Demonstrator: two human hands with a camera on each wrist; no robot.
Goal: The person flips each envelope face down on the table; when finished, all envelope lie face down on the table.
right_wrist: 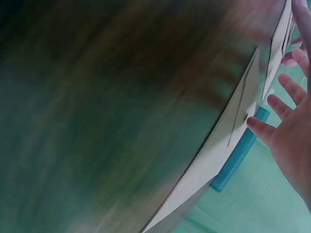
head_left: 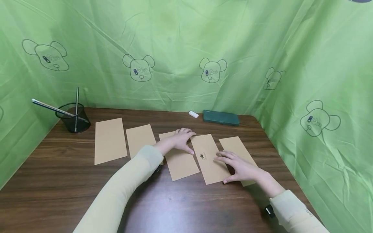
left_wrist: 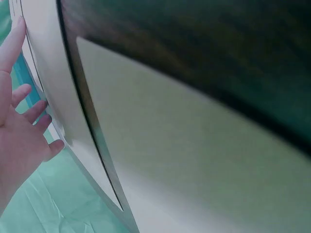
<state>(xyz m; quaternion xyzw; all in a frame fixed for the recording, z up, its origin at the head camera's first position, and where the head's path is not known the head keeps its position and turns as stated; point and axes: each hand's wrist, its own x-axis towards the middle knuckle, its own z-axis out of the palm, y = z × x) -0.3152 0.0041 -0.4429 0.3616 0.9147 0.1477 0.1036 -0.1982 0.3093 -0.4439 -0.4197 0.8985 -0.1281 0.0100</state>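
Observation:
Several tan kraft-paper rectangles, like envelopes or cards, lie in a row on the table. My left hand (head_left: 181, 139) is over the top of the middle paper (head_left: 181, 166), thumb near its right edge, fingers reaching toward the neighbouring paper (head_left: 214, 173) with a small dark crown print. Above that printed paper's right side spreads my right hand (head_left: 240, 166), its thumb near the bottom corner. The wrist partly covers the rightmost paper (head_left: 234, 144). Fingers look loosely extended on both hands, pinching nothing; whether they touch the paper I cannot tell.
Two more papers lie to the left, one farthest left (head_left: 110, 142) and one (head_left: 141, 137) partly under my left sleeve. A black mesh cup (head_left: 76, 121) holds pencils. At the back are a white eraser (head_left: 193, 114) and a dark green case (head_left: 220, 117). Green curtain (head_left: 175, 38) encloses the table.

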